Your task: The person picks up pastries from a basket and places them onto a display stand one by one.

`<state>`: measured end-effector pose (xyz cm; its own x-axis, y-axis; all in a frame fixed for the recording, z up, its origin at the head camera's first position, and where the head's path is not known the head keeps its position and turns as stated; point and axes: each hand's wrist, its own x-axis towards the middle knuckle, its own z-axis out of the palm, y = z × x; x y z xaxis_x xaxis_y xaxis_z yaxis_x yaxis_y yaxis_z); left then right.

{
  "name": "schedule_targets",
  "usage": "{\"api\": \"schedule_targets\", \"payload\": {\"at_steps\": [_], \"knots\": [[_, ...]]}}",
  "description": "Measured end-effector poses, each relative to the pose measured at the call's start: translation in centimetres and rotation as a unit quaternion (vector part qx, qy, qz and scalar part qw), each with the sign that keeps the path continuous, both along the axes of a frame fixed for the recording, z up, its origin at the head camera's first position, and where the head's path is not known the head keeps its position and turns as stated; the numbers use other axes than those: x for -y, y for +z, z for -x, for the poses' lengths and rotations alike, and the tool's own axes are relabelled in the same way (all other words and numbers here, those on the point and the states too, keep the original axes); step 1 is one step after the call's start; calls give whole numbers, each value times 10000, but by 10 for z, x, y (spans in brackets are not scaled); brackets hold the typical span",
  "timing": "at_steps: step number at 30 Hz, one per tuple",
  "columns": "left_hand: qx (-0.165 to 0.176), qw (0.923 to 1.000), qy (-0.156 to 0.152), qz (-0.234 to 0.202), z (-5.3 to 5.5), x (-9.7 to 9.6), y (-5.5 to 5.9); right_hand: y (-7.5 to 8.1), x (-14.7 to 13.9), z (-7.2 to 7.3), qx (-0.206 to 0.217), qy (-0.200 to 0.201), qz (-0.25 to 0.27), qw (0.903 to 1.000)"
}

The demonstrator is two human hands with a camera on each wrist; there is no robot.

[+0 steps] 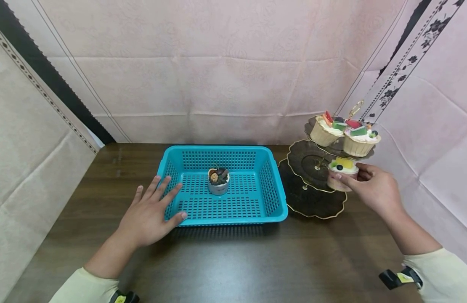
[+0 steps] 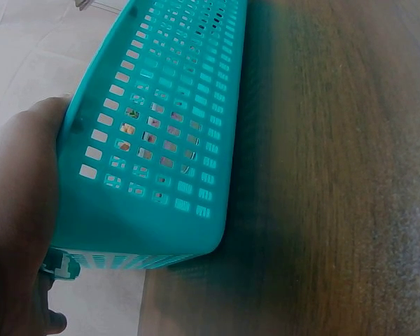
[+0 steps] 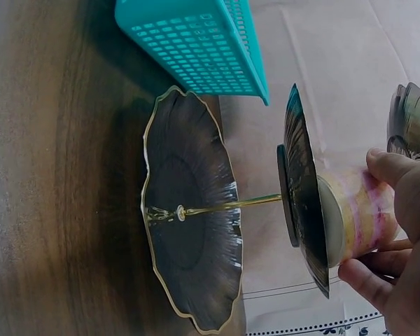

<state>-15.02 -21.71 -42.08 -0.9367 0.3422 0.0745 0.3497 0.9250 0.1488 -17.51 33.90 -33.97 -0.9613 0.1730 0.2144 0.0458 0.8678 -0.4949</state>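
My left hand (image 1: 148,216) lies with spread, straight fingers over the left rim of a blue plastic basket (image 1: 233,221). Inside the basket stands a small cupcake (image 1: 218,188) with dark topping, in a grey cup. On the right, my right hand (image 1: 379,189) pinches a pink-cupped cupcake (image 1: 341,182) topped with white cream and a yellow piece. That cupcake is at the middle tier of a three-tiered dark stand (image 1: 303,158) with gold wavy edges. In the right wrist view, its base (image 3: 332,222) is against or very near the tier; contact is hard to tell.
Two cupcakes in pale cups, a left one (image 1: 322,134) and a right one (image 1: 357,145), sit on the stand's top tier, above my right hand. The stand's bottom plate (image 3: 189,280) rests on the wooden table (image 1: 233,265). Pale cloth (image 1: 218,84) hangs behind and at both sides.
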Motion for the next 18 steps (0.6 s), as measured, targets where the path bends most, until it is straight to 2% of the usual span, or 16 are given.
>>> {"api": "schedule_targets", "payload": {"at_steps": [18], "knots": [[-95, 10000, 9, 7, 0, 0, -3, -3, 2, 2, -23, 50, -79, 10000]]}}
